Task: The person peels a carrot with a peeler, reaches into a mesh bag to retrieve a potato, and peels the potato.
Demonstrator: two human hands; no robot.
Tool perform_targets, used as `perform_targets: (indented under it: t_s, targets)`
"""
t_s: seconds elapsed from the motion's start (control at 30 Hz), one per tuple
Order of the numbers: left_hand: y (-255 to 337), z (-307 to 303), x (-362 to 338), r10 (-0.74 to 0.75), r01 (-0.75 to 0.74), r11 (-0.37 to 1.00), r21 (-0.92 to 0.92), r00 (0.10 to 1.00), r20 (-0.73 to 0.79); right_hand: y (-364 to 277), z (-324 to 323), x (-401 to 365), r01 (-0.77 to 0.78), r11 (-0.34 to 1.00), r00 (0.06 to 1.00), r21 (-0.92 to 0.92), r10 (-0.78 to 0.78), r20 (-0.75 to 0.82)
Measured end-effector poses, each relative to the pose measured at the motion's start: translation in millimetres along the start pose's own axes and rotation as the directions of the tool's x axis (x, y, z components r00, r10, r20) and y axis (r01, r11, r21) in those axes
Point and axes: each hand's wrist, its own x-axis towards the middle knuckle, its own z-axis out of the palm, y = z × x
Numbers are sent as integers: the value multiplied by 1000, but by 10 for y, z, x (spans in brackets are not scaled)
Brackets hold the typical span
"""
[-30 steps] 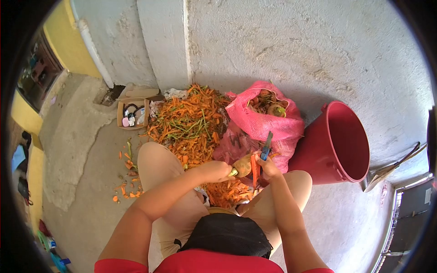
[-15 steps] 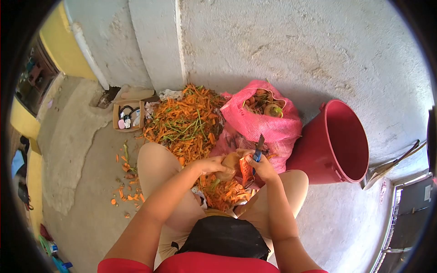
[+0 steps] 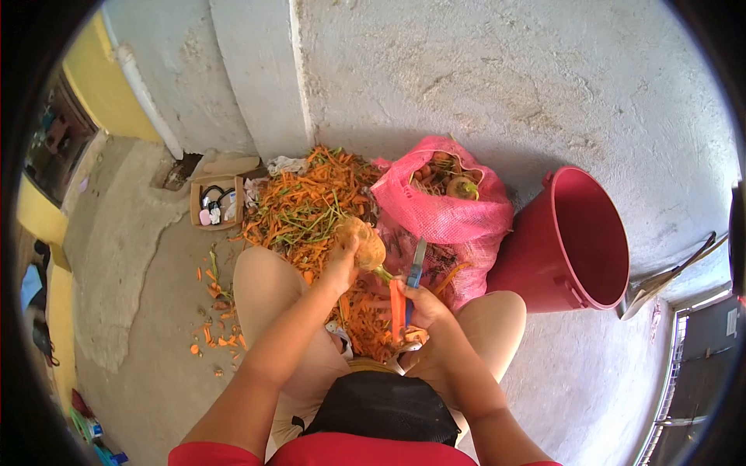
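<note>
My left hand (image 3: 342, 264) is wrapped round a stout, pale orange root vegetable (image 3: 363, 242), raised over the peelings with its green stem end pointing toward my right hand. My right hand (image 3: 426, 305) grips a blue-handled knife (image 3: 416, 272), blade up, together with an orange peeler (image 3: 397, 309) that hangs down on its left side. The knife stands close to the stem of the root. Between my knees, below both hands, lies a heap of orange peelings (image 3: 365, 322).
A larger pile of orange peelings and green stalks (image 3: 299, 213) lies against the wall. Beside it stands a pink woven sack (image 3: 443, 213) of roots, then a tilted red bucket (image 3: 536, 248). A small cardboard box (image 3: 217, 203) sits at left, and scraps (image 3: 221, 334) dot the floor.
My left hand has moved up and left with the root, which now shows its green stem. My right hand has lowered slightly left, still holding the knife and peeler.
</note>
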Motion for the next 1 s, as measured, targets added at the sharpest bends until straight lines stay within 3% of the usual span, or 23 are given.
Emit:
perform_targets:
  t_s: [0.03, 0.1, 0.2, 0.23, 0.3, 0.43, 0.53, 0.63, 0.67, 0.73, 0.77, 0.87, 0.9, 1.0]
  targets:
    - [-26, 30, -9, 20, -21, 999, 44, 1000, 19, 35, 11, 29, -13, 997, 999, 76, 10, 40]
    - [-4, 133, -90, 34, -39, 995, 91, 998, 46, -14, 58, 58, 103, 987, 990, 127, -90, -105]
    - [67, 215, -109, 75, -115, 927, 358, 990, 122, -96, 27, 65, 247, 964, 937, 95, -212, -278]
    - [92, 250, -141, 42, -72, 920, 385, 995, 86, -123, 15, 54, 296, 952, 914, 76, -259, -313]
    - [111, 250, -177, -8, -44, 942, 334, 988, 152, -193, 26, 20, 351, 935, 881, 52, -311, -356]
    - [188, 209, -160, -139, 50, 895, 443, 975, 172, -281, 43, -65, 443, 895, 842, -56, -436, -319]
    - [153, 156, -176, -235, 136, 792, 595, 968, 91, -260, 61, -108, 404, 910, 841, -91, -409, -355]
    - [81, 139, -194, -197, -9, 548, 837, 971, 139, -223, 17, -114, 381, 915, 886, -134, -402, -231]
    - [90, 153, -212, -191, -32, 525, 851, 970, 154, -220, 12, -114, 368, 892, 891, -264, -419, -173]
    - [123, 192, -241, -182, -78, 477, 876, 966, 185, -236, -4, -121, 346, 790, 901, -506, -429, -54]
    - [94, 162, -228, -152, -107, 473, 875, 968, 200, -271, -46, -120, 284, 614, 890, -737, -455, -37]
    - [44, 34, -167, -77, -142, 431, 891, 978, 193, -251, -188, -82, 160, 140, 763, -977, -645, 32]
    - [55, 12, -157, -64, -117, 403, 907, 986, 156, -289, -155, -144, -41, -36, 789, -999, -614, -11]
    - [92, 3, -158, -40, -101, 365, 925, 991, 124, -214, -134, -133, -199, 17, 823, -980, -540, -176]
